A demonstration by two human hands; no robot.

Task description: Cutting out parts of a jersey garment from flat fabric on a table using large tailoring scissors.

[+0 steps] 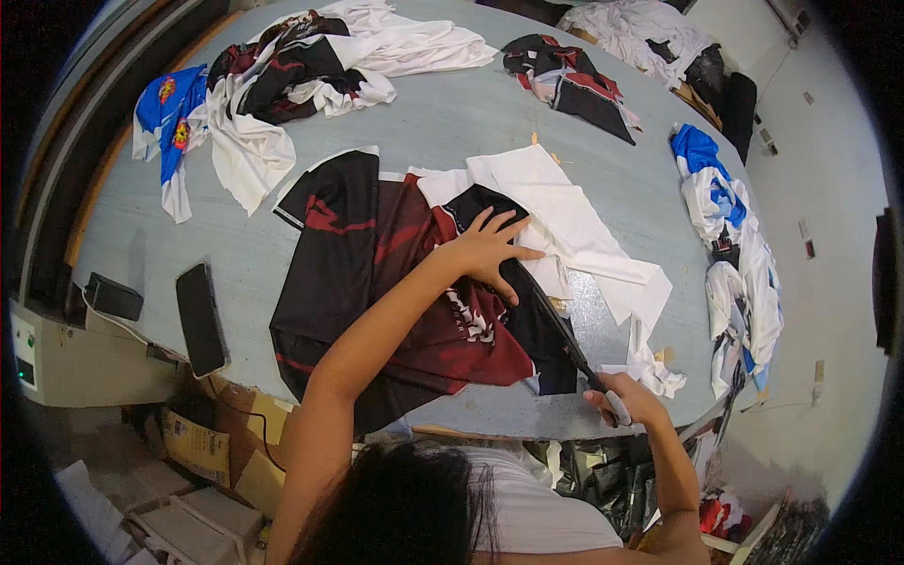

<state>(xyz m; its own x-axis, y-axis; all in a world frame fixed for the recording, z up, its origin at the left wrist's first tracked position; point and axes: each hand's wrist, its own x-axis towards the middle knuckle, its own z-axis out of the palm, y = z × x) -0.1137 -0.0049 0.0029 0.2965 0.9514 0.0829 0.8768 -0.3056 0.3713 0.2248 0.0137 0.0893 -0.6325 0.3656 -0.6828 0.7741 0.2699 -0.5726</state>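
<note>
Black and dark red printed fabric (pixel 330 282) lies spread at the near middle of the table. White fabric (pixel 565 212) adjoins its right side. My left hand (pixel 490 247) presses on the black part with its fingers spread and nothing held. In my right hand (pixel 626 400), at the table's near edge, are the handles of large dark scissors (pixel 568 344). Their long blades point up and left, along the border between the black cloth and the white cloth, toward my left hand. Whether the blades are parted cannot be made out.
A phone (pixel 201 320) and a black box with a cable (pixel 115 297) sit at the left on the grey-blue table (pixel 424 113). Piles of white, black and blue fabric (pixel 282 94) lie far left, with more blue-white cloth (pixel 725 217) along the right edge. Cardboard boxes (pixel 196 443) stand below.
</note>
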